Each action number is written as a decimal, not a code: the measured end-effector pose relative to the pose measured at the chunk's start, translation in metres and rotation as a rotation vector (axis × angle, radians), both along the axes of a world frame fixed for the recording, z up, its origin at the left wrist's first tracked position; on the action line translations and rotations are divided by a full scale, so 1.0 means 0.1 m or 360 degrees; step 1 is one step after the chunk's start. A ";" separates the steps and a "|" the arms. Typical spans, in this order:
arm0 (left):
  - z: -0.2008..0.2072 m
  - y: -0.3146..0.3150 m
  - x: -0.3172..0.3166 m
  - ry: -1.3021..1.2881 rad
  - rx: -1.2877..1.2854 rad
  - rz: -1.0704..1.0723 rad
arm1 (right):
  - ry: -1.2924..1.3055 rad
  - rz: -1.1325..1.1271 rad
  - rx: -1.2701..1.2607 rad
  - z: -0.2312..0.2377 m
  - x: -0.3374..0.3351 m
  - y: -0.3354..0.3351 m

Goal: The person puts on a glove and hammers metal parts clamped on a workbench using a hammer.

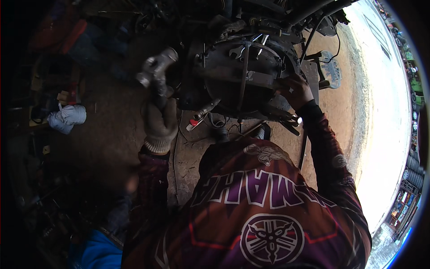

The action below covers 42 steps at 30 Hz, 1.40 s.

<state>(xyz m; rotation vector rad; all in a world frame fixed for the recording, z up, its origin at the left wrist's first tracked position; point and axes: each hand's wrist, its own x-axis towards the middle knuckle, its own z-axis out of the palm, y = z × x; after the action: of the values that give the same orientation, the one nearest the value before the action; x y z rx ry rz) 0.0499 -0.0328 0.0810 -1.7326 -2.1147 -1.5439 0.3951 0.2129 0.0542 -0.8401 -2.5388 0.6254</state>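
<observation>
A light knitted work glove covers my left hand [160,119], which is wrapped round the handle of a hammer. The hammer's metal head [156,67] is raised, slightly blurred, left of a large round dark metal housing [245,101]. My bare right hand [295,91] is at the housing's right side, fingers bent inward; shadow hides what they grip. An open-ended wrench [235,53] and other shiny tools lie on the housing's far part. A metal tool with a red part [197,117] rests by its near left edge.
A white cloth bundle [67,117] lies on the left. Another person's blue clothing [98,251] shows at lower left. A perforated metal pedal-like plate [331,71] stands at right. A cable [176,166] runs along the dirt floor. Bright ground stretches beyond on the right.
</observation>
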 end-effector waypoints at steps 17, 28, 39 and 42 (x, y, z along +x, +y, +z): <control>-0.08 0.04 -0.19 0.1047 -0.0684 -0.0050 | -0.0019 -0.0012 -0.0049 -0.03 0.01 0.06; -0.23 -0.08 -0.12 0.1517 -0.0249 -0.0072 | 0.0025 -0.0014 -0.0100 0.00 0.03 0.01; 0.94 0.70 -0.08 -0.0451 -0.0066 -0.0556 | 0.0351 -0.0278 -0.0663 0.76 -0.11 0.13; 1.28 1.13 0.22 -0.1002 0.0191 -0.1070 | 0.0828 0.0231 -0.0341 1.61 -0.58 -0.24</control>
<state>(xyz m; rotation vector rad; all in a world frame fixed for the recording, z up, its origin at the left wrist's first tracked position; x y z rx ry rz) 0.0722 0.0801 0.2086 -2.2746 -1.5983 -2.6151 0.3373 0.1893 0.2150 -0.4763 -2.0906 1.0264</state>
